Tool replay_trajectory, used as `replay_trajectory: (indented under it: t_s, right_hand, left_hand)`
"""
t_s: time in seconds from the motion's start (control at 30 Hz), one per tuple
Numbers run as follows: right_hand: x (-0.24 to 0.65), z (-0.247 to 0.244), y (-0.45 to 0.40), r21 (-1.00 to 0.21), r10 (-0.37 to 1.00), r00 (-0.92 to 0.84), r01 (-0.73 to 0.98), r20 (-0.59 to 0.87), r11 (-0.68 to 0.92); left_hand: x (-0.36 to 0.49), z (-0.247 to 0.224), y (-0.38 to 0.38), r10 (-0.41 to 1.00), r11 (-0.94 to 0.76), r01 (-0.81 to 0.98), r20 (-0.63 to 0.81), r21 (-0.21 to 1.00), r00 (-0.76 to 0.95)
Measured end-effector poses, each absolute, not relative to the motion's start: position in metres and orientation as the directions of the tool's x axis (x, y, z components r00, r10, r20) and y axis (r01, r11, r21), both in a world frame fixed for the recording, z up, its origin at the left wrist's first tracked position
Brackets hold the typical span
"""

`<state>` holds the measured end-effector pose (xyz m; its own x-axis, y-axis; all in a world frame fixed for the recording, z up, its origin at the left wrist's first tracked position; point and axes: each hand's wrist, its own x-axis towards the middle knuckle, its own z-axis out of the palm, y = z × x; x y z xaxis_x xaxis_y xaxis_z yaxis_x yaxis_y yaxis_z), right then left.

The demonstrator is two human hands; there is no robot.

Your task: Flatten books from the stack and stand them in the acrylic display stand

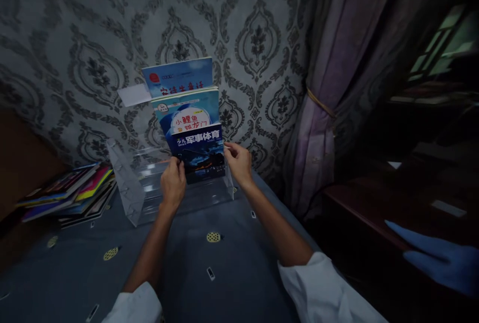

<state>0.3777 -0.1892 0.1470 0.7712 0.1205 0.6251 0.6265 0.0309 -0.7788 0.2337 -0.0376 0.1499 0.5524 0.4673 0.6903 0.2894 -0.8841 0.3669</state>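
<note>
A clear tiered rack (127, 181) stands on the cloth-covered table against the wall. Three books rise in steps on its right part: a blue one (179, 76) at the back, a teal one (189, 108) in the middle and a dark blue one (202, 156) in front. My left hand (173, 183) pinches the front book's left edge, fingers closed. On the opposite edge, my right hand (238, 163) grips the same book between thumb and fingers. The book is upright, tilted slightly back; its lower edge is at the rack's front tier.
Several books and magazines (82, 191) lie in a loose pile left of the rack. A white card (133, 94) sticks out beside the back book. To the right are a tied curtain (318, 88), a dark reddish table (359, 203) and a blue object (441, 258).
</note>
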Motion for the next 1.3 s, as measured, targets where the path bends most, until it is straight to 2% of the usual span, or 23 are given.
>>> replay_trajectory:
  t_s: [0.27, 0.57, 1.0, 1.3]
  right_hand:
    - [0.37, 0.143, -0.189, -0.637, 0.079, 0.652, 0.756, 0.754, -0.153]
    - [0.373, 0.148, -0.193, -0.699, 0.106, 0.712, 0.702, 0.694, -0.138]
    - [0.363, 0.16, -0.196, -0.655, 0.085, 0.661, 0.751, 0.746, -0.088]
    - [0.355, 0.158, -0.2, -0.671, 0.12, 0.676, 0.736, 0.727, -0.086]
  left_hand:
    - [0.233, 0.151, -0.042, 0.467, -0.884, 0.317, 0.672, 0.343, 0.575]
    - [0.225, 0.162, -0.043, 0.48, -0.873, 0.414, 0.607, 0.259, 0.633]
    - [0.211, 0.165, -0.05, 0.501, -0.866, 0.346, 0.619, 0.362, 0.605]
    - [0.199, 0.175, -0.065, 0.484, -0.875, 0.377, 0.557, 0.305, 0.675]
